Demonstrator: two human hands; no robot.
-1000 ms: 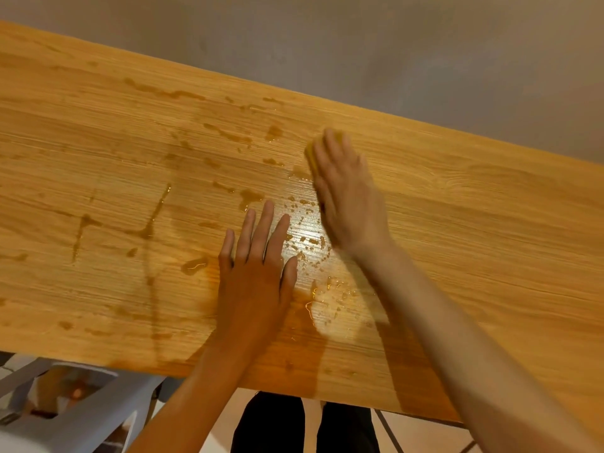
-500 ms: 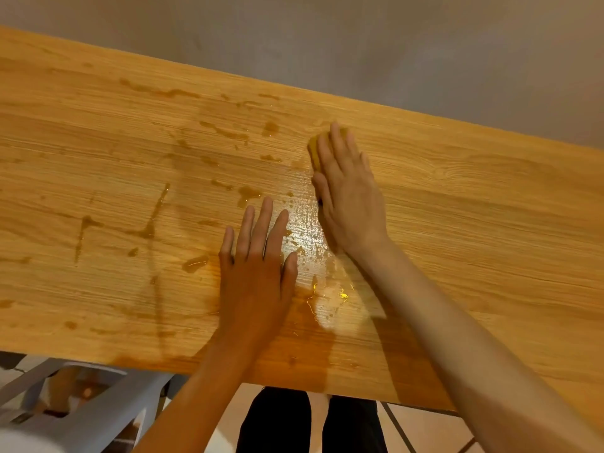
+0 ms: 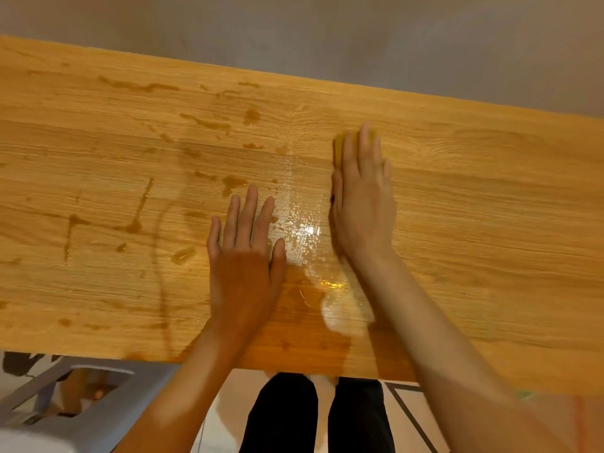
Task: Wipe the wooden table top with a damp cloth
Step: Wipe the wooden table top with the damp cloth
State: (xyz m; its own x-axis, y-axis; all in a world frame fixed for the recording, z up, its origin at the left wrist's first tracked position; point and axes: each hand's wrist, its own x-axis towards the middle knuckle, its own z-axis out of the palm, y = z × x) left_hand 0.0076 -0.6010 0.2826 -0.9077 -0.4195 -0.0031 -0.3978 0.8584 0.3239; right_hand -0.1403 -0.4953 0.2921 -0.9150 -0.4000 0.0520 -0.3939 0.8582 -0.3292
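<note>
The wooden table top (image 3: 490, 223) fills the view, with brown wet streaks and drops across its left half and a shiny wet smear in the middle. My right hand (image 3: 362, 197) lies flat, pressing a yellow cloth (image 3: 340, 142) against the wood; only the cloth's edge shows past my fingers. My left hand (image 3: 245, 253) rests flat on the table to the left of the smear, fingers spread, holding nothing.
A grey wall (image 3: 327, 34) runs along the table's far edge. Below the near edge stand my dark-trousered legs (image 3: 313, 416) on a pale floor, and a grey plastic stool (image 3: 81, 403) sits at the lower left.
My right hand has slid the cloth to the right, wiping away the droplets and leaving a glossy wet band between my hands. My left hand stays in place.
</note>
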